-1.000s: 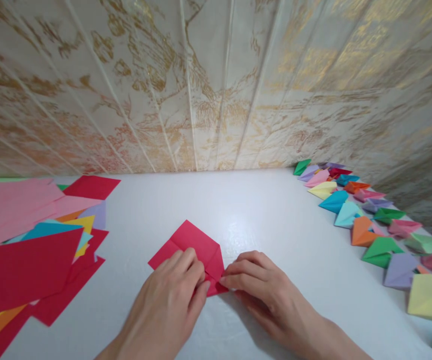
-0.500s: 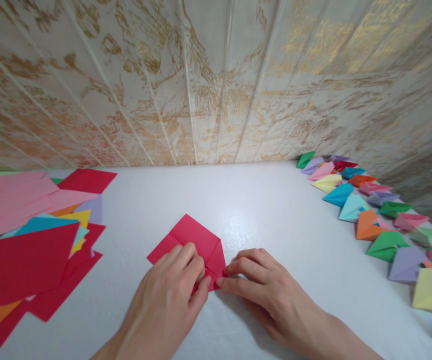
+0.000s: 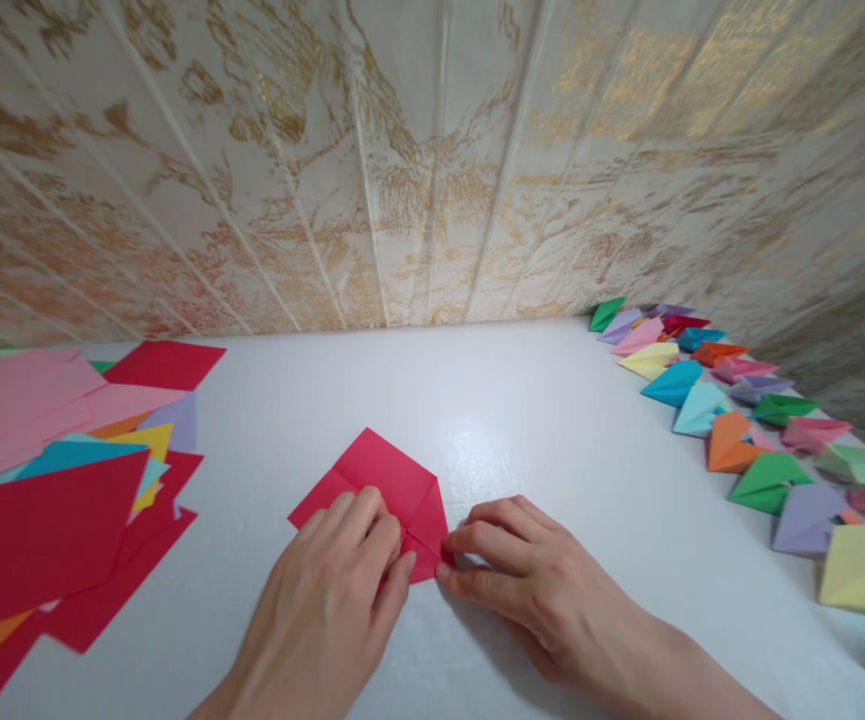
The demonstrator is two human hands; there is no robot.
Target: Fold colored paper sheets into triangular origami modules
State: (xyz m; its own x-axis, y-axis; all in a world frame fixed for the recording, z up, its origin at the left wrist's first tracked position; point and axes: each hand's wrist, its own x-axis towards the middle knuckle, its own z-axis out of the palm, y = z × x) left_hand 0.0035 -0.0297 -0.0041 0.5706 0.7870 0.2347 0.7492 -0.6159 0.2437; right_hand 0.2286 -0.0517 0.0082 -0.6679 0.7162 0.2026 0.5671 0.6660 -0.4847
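Observation:
A partly folded sheet of red paper (image 3: 394, 475) lies on the white table in front of me, with crease lines across it and its right corners folded in. My left hand (image 3: 346, 570) rests over its lower left part, fingers curled and pressed onto the paper, hiding that area. At the lower right corner, my right hand (image 3: 526, 575) pinches the paper's edge between thumb and fingertips.
Loose coloured paper sheets, red ones (image 3: 42, 530) and pink ones (image 3: 19, 400) among them, lie in a pile at the left. Several folded paper pieces (image 3: 769, 480) stand in rows along the right. A gold-patterned wall (image 3: 402, 180) borders the white table (image 3: 522, 400) at the back.
The left thumb has shifted slightly, and the fold beneath it now lies flatter. Both hands stay on the red paper. The whole view has shifted a little.

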